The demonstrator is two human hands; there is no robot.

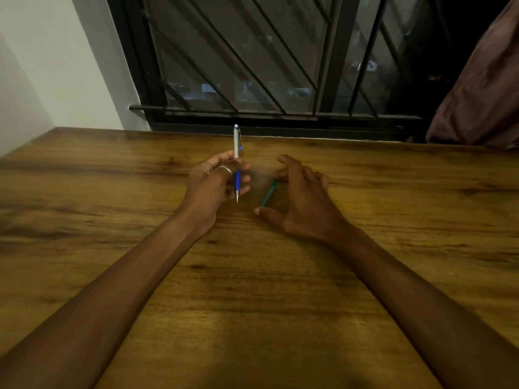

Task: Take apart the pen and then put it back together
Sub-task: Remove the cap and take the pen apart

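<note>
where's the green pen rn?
Head view: the green pen lies on the wooden table right of centre, under the open right hand, beside the blue pen in the left hand.

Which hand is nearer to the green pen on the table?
Right. The right hand arches over the green pen, fingers around it. The left hand is beside it, holding the blue pen.

L hand (216, 182) is held raised, fingers closed on the pen (236, 164); R hand (300, 200) is spread palm-down just right of it, fingers apart.
</note>
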